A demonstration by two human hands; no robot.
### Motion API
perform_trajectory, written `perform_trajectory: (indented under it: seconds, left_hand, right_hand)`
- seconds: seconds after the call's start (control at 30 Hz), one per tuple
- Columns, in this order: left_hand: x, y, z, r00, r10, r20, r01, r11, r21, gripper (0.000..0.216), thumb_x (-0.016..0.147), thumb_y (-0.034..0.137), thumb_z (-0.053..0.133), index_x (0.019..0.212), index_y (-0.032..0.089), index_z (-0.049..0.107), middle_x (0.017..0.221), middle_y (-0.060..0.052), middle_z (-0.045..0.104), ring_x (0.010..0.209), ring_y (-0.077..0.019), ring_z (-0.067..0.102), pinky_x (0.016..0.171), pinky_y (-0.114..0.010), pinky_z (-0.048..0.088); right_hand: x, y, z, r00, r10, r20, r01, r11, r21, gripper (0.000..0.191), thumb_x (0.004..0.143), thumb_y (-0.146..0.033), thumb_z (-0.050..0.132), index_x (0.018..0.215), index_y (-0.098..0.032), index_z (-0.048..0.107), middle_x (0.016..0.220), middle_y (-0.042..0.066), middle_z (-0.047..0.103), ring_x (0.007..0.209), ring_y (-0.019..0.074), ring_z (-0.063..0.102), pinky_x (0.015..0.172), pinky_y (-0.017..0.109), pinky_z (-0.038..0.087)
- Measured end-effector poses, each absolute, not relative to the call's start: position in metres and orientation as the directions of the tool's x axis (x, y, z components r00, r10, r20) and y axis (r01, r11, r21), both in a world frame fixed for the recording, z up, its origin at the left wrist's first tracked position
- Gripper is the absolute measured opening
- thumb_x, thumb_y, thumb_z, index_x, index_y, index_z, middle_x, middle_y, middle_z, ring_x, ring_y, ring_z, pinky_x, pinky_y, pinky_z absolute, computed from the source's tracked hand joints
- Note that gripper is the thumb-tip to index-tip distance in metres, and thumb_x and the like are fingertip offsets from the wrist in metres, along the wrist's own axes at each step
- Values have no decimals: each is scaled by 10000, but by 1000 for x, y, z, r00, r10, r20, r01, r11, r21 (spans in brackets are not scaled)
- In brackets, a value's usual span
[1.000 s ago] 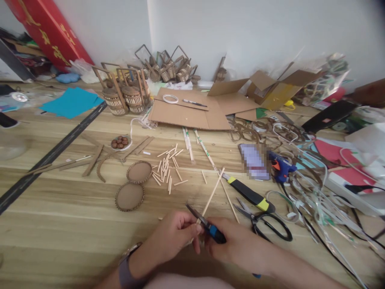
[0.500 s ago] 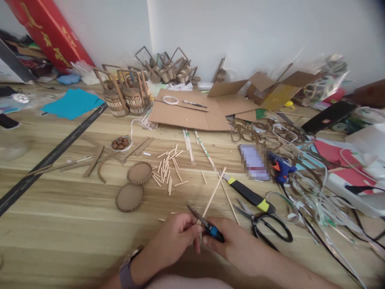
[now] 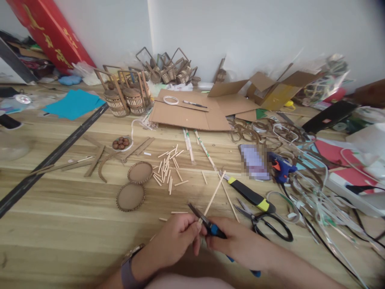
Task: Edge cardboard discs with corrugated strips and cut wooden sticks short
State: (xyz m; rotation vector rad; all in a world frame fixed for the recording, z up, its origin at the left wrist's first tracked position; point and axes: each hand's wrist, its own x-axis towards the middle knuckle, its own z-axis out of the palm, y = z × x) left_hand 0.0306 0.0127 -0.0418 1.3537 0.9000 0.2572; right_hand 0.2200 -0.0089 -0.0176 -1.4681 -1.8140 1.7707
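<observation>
My left hand (image 3: 180, 233), wearing a wristwatch, pinches the lower end of a thin wooden stick (image 3: 215, 192) that slants up to the right. My right hand (image 3: 231, 241) is wrapped around blue-and-black-handled pliers (image 3: 197, 210); their dark jaws cross the stick close to my left fingertips. Part of the handles is hidden under my right palm. Beyond my hands lies a loose pile of short cut sticks (image 3: 165, 166). Another long stick (image 3: 231, 200) rests on the table to the right, alongside black scissors (image 3: 261, 220) and a yellow-black utility knife (image 3: 251, 194).
Two round brown discs (image 3: 130, 196) with braided rims and a bowl of brown balls (image 3: 121, 143) lie to the left. Small woven baskets (image 3: 135, 100) and cardboard (image 3: 186, 112) stand farther back. A blue glue gun (image 3: 282, 168) and tangled strips (image 3: 313, 200) are at right.
The pliers' handles have spread, so blue handle ends now show below my right hand. A short stick is now more visible beside my left hand. Both hands have stayed nearly in place.
</observation>
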Motion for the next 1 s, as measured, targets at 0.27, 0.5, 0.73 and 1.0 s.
perform_trajectory:
  seconds: [0.27,0.5,0.73,1.0]
  left_hand:
    - [31,11,-49,669,642,-374,299,228,927,419,931,529,378,830,175,578,569,22,547,603,-171,526,678,-272,409]
    - [28,15,-38,552,743,-379,368,191,910,398,940,532,312,761,218,478,590,45,468,583,-158,474,600,-258,366]
    - [26,17,-37,422,849,-319,491,82,867,377,943,489,265,832,222,507,617,47,414,615,-182,459,597,-277,329]
    - [27,17,-44,395,880,-263,551,2,834,345,979,412,267,836,220,515,766,-37,621,738,-228,592,672,-303,389]
  right_hand:
    - [211,-13,-20,-427,789,-442,469,-224,-854,184,837,-218,537,777,-191,710,752,-2,692,724,180,590,708,274,448]
    - [218,-15,-13,-354,844,-403,516,-184,-837,280,911,-403,490,967,-191,664,943,53,711,904,225,640,840,337,485]
    - [230,-24,-20,-63,960,-273,811,-110,-575,218,933,-355,396,949,-213,561,884,96,676,835,262,647,735,372,480]
    - [229,-31,-20,-181,975,131,802,223,-554,154,983,-265,417,1052,-221,547,1148,130,650,1094,248,630,862,368,518]
